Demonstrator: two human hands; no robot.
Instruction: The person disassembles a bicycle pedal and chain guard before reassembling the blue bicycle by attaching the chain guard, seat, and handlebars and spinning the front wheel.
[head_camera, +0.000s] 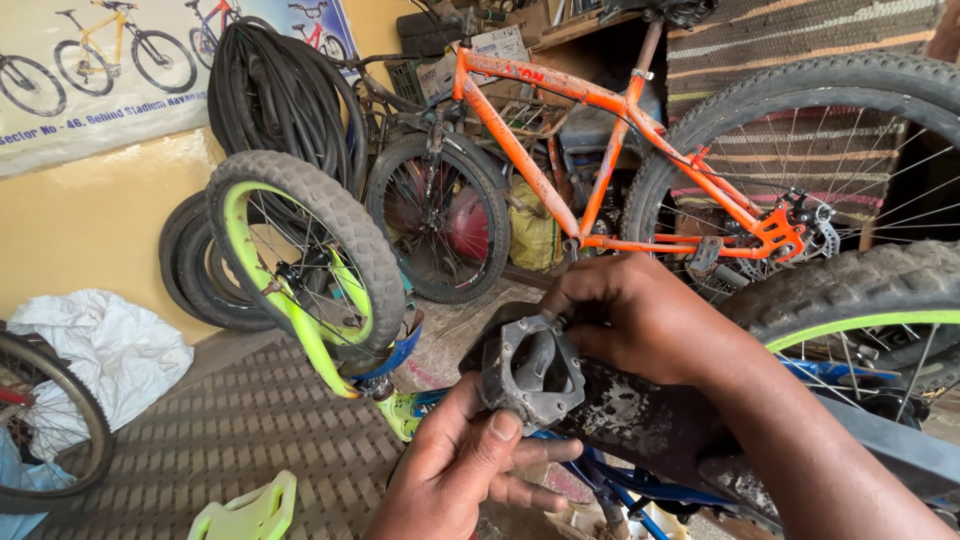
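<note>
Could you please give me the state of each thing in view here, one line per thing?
left hand: gripping the grey pedal from below.
right hand: closed on the pedal's far side.
grey pedal: held between both hands, grimy.
small green-rimmed wheel: off the ground, tilted.
orange bicycle: upright, behind.
white cloth: crumpled on the floor.

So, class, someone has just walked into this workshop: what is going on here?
A person holds a grey bicycle pedal with both bare hands. The left hand supports it from below, thumb on its frame; the right hand grips its far side. The pedal sits over a small bike with lime-green rims. An orange bicycle leans behind.
</note>
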